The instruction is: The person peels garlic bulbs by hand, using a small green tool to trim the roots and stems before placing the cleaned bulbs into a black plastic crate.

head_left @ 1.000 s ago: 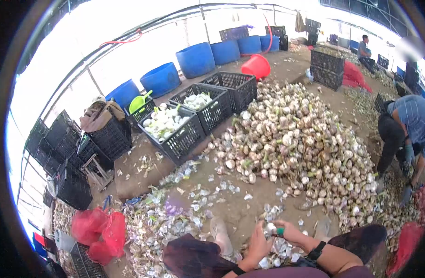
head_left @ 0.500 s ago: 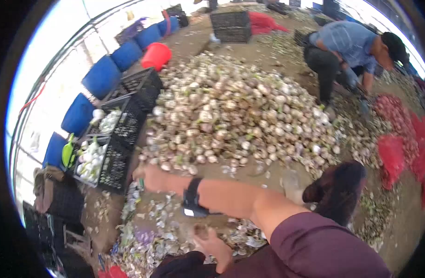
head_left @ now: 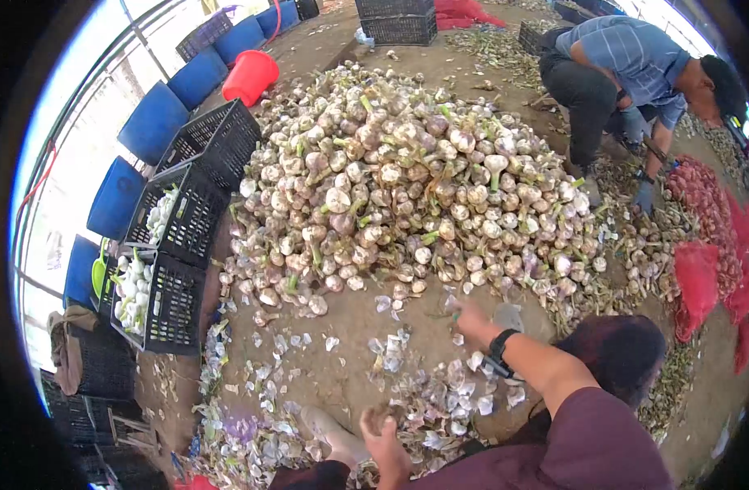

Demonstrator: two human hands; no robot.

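Note:
My left hand (head_left: 386, 447) is low in the view, its fingers curled round a brownish garlic bulb (head_left: 379, 419), partly hidden by the fingers. Further right, my right hand (head_left: 477, 325) is closed over the bare floor at the near edge of the heap. A small green bit (head_left: 457, 317) shows at its fingers; the rest of what it grips is hidden. In front of both hands lies a large heap of garlic bulbs (head_left: 374, 188), many with short stems. Loose garlic skins (head_left: 423, 400) cover the floor around my left hand.
Black crates (head_left: 174, 306) with cleaned white garlic (head_left: 133, 290) stand at left, near blue tubs (head_left: 150, 122) and a red bucket (head_left: 250, 77). A co-worker (head_left: 623, 73) bends at the heap's right, by red mesh sacks (head_left: 705, 220). My shoe (head_left: 329, 433) is beside my left hand.
My right hand has swung from beside the crates at left to the right, in front of the heap. My left hand stays low with the bulb. The view has shifted somewhat.

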